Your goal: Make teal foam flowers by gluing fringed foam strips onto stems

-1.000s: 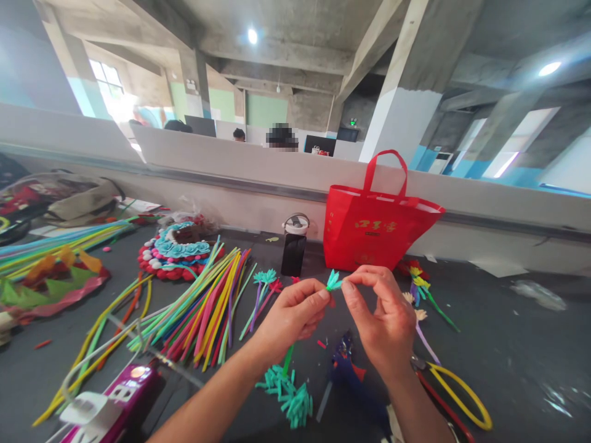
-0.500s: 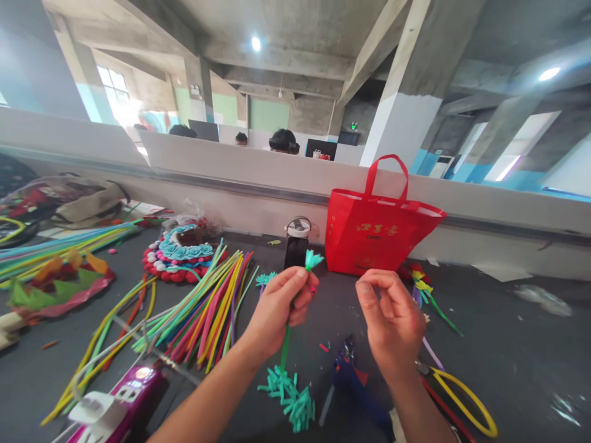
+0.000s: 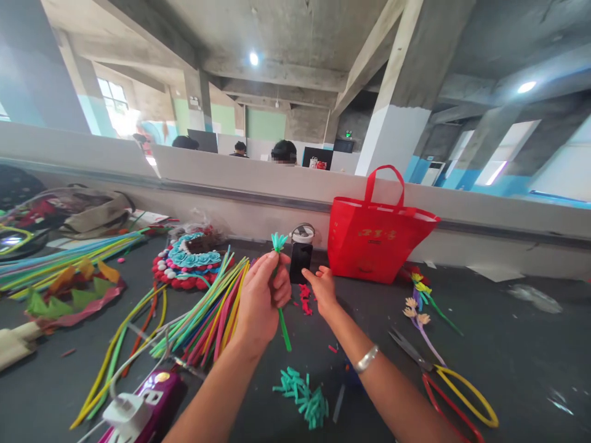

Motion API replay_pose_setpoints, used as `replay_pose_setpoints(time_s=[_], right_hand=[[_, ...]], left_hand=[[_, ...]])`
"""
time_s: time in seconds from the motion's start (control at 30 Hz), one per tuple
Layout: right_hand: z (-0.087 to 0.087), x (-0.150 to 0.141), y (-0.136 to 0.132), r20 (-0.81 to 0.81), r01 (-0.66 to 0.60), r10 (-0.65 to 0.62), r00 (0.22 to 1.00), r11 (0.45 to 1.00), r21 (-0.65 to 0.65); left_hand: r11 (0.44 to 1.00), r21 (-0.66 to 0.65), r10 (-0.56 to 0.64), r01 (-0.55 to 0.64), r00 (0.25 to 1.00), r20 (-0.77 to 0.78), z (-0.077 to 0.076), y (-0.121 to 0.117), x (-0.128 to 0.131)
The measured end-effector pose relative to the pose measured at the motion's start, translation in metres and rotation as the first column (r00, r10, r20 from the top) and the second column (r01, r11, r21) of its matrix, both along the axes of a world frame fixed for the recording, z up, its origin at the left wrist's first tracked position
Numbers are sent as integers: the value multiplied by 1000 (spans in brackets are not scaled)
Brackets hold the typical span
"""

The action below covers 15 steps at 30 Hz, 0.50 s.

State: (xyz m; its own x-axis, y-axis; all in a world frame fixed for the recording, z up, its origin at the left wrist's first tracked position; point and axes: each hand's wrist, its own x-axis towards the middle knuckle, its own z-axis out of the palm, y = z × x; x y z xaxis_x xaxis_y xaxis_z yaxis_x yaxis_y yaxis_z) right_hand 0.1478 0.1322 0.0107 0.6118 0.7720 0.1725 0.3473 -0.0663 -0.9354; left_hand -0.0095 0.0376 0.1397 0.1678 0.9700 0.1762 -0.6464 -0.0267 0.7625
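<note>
My left hand (image 3: 261, 301) pinches a small craft flower (image 3: 278, 242), with teal petals on top and a green stem below the fist. My right hand (image 3: 324, 290) reaches forward with fingers apart and nothing in them. One of its fingertips is at the lower right edge of a dark phone (image 3: 301, 261); whether it touches the screen I cannot tell. The phone leans upright in front of a white-lidded bottle (image 3: 302, 233). Small red pieces (image 3: 305, 299) lie between the hands, and a heap of cut teal pieces (image 3: 305, 397) is nearer me.
Scissors (image 3: 429, 366) lie open at the right, near finished craft flowers (image 3: 418, 307). A red bag (image 3: 378, 246) stands against the partition. Bundled pipe cleaners (image 3: 207, 314), beaded headbands (image 3: 187, 261) and a purple power strip (image 3: 157, 394) with cables occupy the left.
My right hand has moved forward and left to the phone, its fingers now extended. The left hand has shifted left with the flower. The view has shifted slightly.
</note>
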Motion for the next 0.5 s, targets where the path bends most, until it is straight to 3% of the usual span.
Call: replay_pose_setpoints(time_s=[0.2, 0.5], right_hand=[[-24, -16, 38, 177, 179, -171, 969, 984, -28], [-36, -26, 59, 343, 337, -310, 887, 941, -20]], left_hand=[[1000, 15, -11, 11, 1000, -5, 1, -2, -3], [1000, 7, -24, 24, 1000, 15, 6, -1, -8]])
